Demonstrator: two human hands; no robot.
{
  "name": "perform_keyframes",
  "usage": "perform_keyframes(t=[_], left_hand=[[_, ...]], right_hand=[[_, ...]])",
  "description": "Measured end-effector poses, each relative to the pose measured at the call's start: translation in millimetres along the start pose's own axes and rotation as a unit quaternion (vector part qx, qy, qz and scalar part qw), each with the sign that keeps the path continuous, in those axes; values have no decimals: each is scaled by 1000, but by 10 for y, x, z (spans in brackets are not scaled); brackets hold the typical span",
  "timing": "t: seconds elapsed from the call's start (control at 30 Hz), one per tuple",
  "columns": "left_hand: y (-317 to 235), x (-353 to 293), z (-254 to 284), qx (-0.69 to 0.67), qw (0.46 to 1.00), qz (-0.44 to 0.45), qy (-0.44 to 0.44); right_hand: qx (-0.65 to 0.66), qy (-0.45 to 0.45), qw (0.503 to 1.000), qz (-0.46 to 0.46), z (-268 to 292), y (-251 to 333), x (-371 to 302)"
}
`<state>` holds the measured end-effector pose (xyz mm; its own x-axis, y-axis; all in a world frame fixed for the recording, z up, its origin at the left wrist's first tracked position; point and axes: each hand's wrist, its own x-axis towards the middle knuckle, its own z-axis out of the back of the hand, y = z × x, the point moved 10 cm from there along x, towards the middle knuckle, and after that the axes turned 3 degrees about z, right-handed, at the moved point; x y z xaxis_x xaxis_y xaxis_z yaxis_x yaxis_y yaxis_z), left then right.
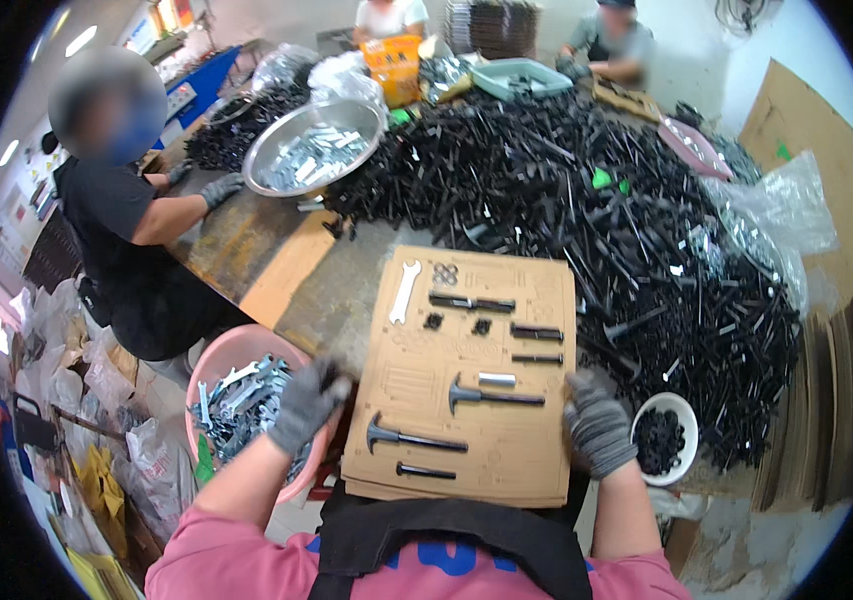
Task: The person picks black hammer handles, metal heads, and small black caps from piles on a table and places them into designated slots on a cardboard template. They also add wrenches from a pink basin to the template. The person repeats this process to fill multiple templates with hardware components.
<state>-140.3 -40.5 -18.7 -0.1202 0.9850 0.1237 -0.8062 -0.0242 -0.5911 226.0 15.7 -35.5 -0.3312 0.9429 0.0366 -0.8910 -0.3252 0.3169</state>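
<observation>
A stack of brown cardboard sheets (416,370) lies in front of me, printed with part outlines. On its top sheet are an open-ended wrench (404,292), four small rings (444,274), two hammer-shaped black pieces (496,396) (416,438), several black bolts or rods (472,303) and a short silver tube (496,379). My left hand (308,408), in a grey glove, is between the stack's left edge and a pink basin (208,370) of wrenches, fingers slightly apart with nothing visible in them. At the stack's right edge is my gloved right hand (598,425), fingers curled, fingertips hidden.
A large heap of black metal parts (546,190) covers the table beyond the stack. A white bowl (688,470) of small black pieces stands right of my right hand. A steel bowl (256,170) of silver parts is at far left, near a person (126,230). More people sit at the back.
</observation>
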Motion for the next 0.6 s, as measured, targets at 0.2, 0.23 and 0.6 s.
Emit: perform_keyframes(t=[0.2,0.23,0.6], left_hand=[[-191,-942,-221,-164,968,79,171],[-91,-991,-288,-198,953,137,183],[489,-1198,-493,-353,864,321,159]], right_hand=[[3,26,1000,6,-139,-62,95],[1,24,999,28,-144,-46,130],[125,146,975,113,-332,-183,210]])
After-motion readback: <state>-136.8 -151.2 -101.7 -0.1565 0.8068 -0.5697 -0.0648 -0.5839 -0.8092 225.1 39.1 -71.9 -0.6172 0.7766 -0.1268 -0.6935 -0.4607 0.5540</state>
